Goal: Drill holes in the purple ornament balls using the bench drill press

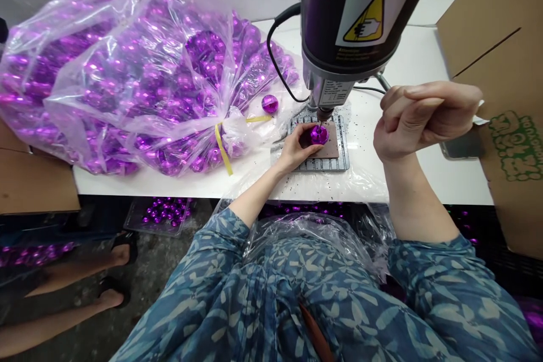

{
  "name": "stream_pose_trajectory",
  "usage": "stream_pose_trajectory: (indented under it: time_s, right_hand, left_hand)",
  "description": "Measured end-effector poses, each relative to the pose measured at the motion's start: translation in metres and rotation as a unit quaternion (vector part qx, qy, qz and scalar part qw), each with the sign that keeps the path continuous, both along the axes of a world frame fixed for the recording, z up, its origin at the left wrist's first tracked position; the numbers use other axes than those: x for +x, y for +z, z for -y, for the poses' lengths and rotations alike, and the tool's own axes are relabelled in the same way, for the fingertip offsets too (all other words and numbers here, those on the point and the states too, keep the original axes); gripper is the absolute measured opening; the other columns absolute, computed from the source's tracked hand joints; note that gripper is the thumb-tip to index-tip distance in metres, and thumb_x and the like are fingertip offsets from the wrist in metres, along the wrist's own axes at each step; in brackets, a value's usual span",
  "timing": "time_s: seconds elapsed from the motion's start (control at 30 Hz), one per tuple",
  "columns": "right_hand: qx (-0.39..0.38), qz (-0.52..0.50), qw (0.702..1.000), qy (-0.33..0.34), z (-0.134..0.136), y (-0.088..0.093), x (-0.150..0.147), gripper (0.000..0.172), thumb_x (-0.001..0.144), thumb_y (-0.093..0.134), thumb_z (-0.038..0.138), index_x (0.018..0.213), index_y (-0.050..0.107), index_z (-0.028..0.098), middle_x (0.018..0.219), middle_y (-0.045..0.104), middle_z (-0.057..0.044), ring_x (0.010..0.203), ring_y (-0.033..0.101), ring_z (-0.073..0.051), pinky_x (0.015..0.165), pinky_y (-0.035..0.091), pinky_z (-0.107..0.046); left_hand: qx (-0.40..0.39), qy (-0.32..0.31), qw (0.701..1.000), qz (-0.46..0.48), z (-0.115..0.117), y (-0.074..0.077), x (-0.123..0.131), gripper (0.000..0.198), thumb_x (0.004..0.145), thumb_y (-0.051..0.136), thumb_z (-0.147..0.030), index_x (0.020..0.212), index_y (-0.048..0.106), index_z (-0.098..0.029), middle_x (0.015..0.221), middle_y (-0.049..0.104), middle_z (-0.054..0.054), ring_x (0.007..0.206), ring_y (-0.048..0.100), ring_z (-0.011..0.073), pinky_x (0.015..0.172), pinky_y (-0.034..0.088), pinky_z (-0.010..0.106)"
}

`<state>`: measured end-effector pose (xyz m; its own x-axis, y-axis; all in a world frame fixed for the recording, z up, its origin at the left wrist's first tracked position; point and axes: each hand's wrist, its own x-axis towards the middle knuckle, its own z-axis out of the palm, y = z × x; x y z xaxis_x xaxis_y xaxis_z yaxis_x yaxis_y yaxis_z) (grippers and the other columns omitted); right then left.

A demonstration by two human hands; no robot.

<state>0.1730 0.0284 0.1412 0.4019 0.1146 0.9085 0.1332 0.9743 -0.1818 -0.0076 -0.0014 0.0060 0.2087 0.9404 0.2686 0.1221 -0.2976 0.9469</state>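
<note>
My left hand point(297, 147) holds a shiny purple ball point(319, 134) between thumb and fingers, on a brown board point(332, 147) over a slotted metal base point(343, 162). Right above the ball is the tip of a black drill press point(326, 114); whether it touches the ball cannot be made out. My right hand point(418, 116) is raised at the right of the machine with its fingers curled closed; what they grip, if anything, is hidden. A loose purple ball point(270, 103) lies left of the base.
A big clear bag point(139, 85) of purple balls, tied with yellow ribbon, fills the table's left. Cardboard boxes point(500, 68) stand at the right. A black cable point(275, 51) loops beside the machine. Below left are a tray point(163, 229) of balls and another person's legs point(72, 271).
</note>
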Motion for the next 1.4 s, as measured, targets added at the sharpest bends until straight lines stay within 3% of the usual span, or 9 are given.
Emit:
stream_pose_trajectory:
  time_s: [0.2, 0.37, 0.5, 0.7, 0.87, 1.0, 1.1, 1.27, 1.4]
  right_hand:
    - [-0.025, 0.047, 0.999, 0.007, 0.011, -0.001, 0.0, 0.036, 0.102, 0.056, 0.055, 0.086, 0.061, 0.023, 0.043, 0.021, 0.01, 0.03, 0.019, -0.003, 0.039, 0.021, -0.023]
    - [-0.094, -0.017, 0.994, 0.059, 0.018, 0.058, -0.014, 0.029, 0.098, 0.066, 0.045, 0.082, 0.065, 0.02, 0.054, 0.031, 0.008, 0.037, 0.032, 0.001, 0.039, 0.014, -0.019]
    - [-0.18, -0.009, 0.976, 0.121, 0.012, 0.098, -0.018, 0.037, 0.083, 0.073, 0.052, 0.075, 0.064, 0.017, 0.049, 0.031, 0.008, 0.038, 0.036, -0.001, 0.039, 0.013, -0.023]
    - [-0.174, -0.032, 0.971, 0.16, -0.001, 0.095, -0.014, 0.044, 0.078, 0.079, 0.058, 0.075, 0.061, 0.018, 0.044, 0.028, 0.011, 0.033, 0.031, -0.004, 0.034, 0.005, -0.029]
    - [-0.187, -0.031, 0.971, 0.143, 0.0, 0.094, -0.013, 0.046, 0.075, 0.08, 0.062, 0.075, 0.061, 0.019, 0.045, 0.026, 0.01, 0.034, 0.031, -0.004, 0.034, 0.006, -0.028]
    - [-0.188, -0.018, 0.975, 0.119, 0.001, 0.094, -0.012, 0.045, 0.078, 0.076, 0.063, 0.074, 0.061, 0.02, 0.045, 0.026, 0.01, 0.034, 0.031, -0.003, 0.034, 0.009, -0.027]
    - [-0.182, -0.014, 0.976, 0.121, 0.004, 0.094, -0.012, 0.041, 0.08, 0.076, 0.057, 0.074, 0.063, 0.019, 0.045, 0.028, 0.01, 0.034, 0.033, -0.003, 0.035, 0.012, -0.026]
    - [-0.173, -0.012, 0.975, 0.14, 0.011, 0.096, -0.014, 0.036, 0.082, 0.074, 0.051, 0.074, 0.065, 0.018, 0.046, 0.032, 0.009, 0.036, 0.037, -0.001, 0.036, 0.013, -0.023]
    - [-0.179, -0.012, 0.975, 0.133, 0.01, 0.097, -0.016, 0.038, 0.08, 0.073, 0.054, 0.074, 0.062, 0.017, 0.046, 0.032, 0.009, 0.036, 0.036, -0.001, 0.038, 0.014, -0.023]
  left_hand:
    - [-0.003, 0.008, 1.0, 0.009, 0.001, 0.0, 0.001, 0.061, 0.081, 0.092, -0.047, 0.13, 0.064, -0.025, 0.134, 0.074, 0.01, 0.126, 0.071, 0.0287, 0.116, 0.055, 0.053]
    - [-0.005, 0.03, 1.0, 0.006, 0.003, 0.004, 0.005, 0.057, 0.08, 0.093, -0.042, 0.126, 0.065, -0.026, 0.131, 0.074, 0.009, 0.122, 0.071, 0.0277, 0.113, 0.056, 0.054]
    - [0.046, 0.093, 0.992, -0.075, 0.036, 0.022, -0.002, 0.055, 0.078, 0.095, -0.051, 0.116, 0.065, -0.025, 0.119, 0.073, 0.009, 0.112, 0.069, 0.0273, 0.102, 0.058, 0.051]
    - [0.143, -0.169, 0.954, -0.203, 0.104, 0.05, -0.03, 0.058, 0.076, 0.081, -0.083, 0.099, 0.073, -0.029, 0.099, 0.077, 0.007, 0.098, 0.07, 0.0301, 0.092, 0.059, 0.053]
    - [0.097, 0.041, 0.983, -0.149, 0.036, 0.042, -0.054, 0.044, 0.106, 0.05, -0.065, 0.095, 0.072, -0.028, 0.097, 0.075, 0.01, 0.096, 0.07, 0.0313, 0.097, 0.057, 0.058]
    - [0.049, 0.232, 0.965, -0.11, -0.063, 0.02, -0.068, 0.023, 0.09, 0.079, -0.038, 0.105, 0.071, -0.024, 0.133, 0.067, 0.016, 0.146, 0.051, 0.0421, 0.128, 0.034, 0.064]
    - [0.0, 0.239, 0.968, -0.078, -0.101, 0.009, -0.071, 0.032, 0.079, 0.086, -0.027, 0.107, 0.071, -0.024, 0.14, 0.064, 0.017, 0.151, 0.049, 0.0409, 0.132, 0.031, 0.063]
    - [-0.039, 0.155, 0.987, 0.002, -0.081, 0.009, -0.072, 0.05, 0.08, 0.091, -0.043, 0.121, 0.067, -0.028, 0.125, 0.072, 0.01, 0.129, 0.067, 0.0303, 0.119, 0.053, 0.053]
    - [-0.157, 0.054, 0.978, 0.124, -0.042, 0.018, -0.069, 0.042, 0.099, 0.062, -0.065, 0.12, 0.069, -0.029, 0.12, 0.077, 0.01, 0.114, 0.075, 0.0284, 0.097, 0.067, 0.053]
